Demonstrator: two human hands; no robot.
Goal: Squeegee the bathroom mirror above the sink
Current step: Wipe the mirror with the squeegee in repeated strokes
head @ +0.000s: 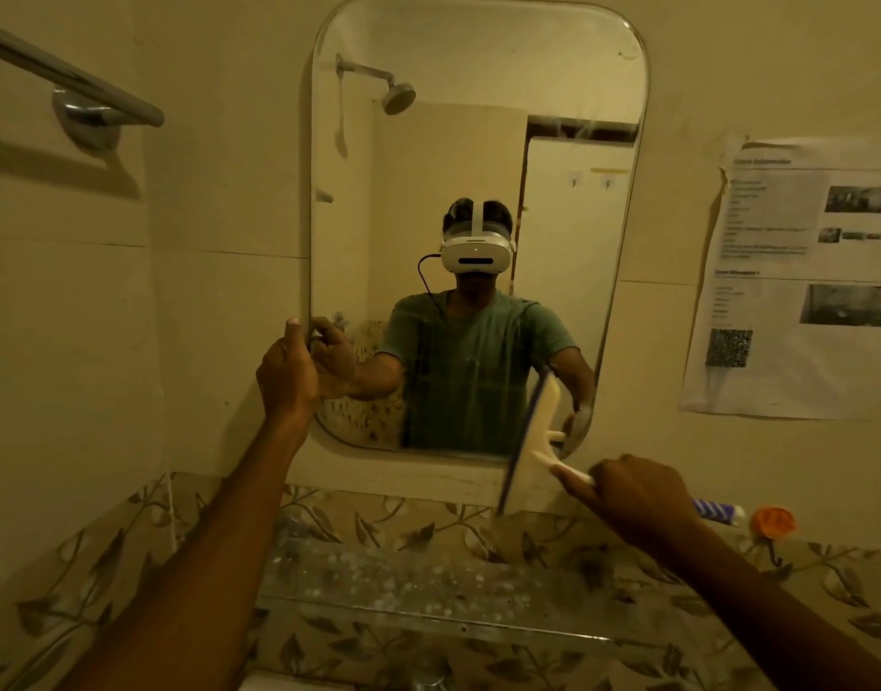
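On the far left of a cream-tiled bathroom wall, a chrome towel bar [69, 74] juts from its round mount. Next along, the person's left hand [288, 376] takes the mirror's left edge low down, thumb on the wall side and fingers curled over the glass, its grip closed on the rim. Below, a clear glass shelf [403, 591] spotted with white marks runs along a band of leaf-patterned tiles [79, 591]. The round-cornered mirror [453, 142] hangs above it, its lower glass streaked, and reflects a shower head, a pale door and the person in a green T-shirt and white headset. At the mirror's lower right corner a cream squeegee [538, 431] stands tilted, nearly upright. Its dark blade lies against the glass, with the lower end past the bottom edge, over the wall. The right hand [643, 496] holds its handle, grip closed round it. Just beyond, a purple-and-white striped object [717, 511] shows partly, near an orange hook [772, 523]. Farthest right, a creased printed notice [797, 276] with photographs is stuck to the wall.
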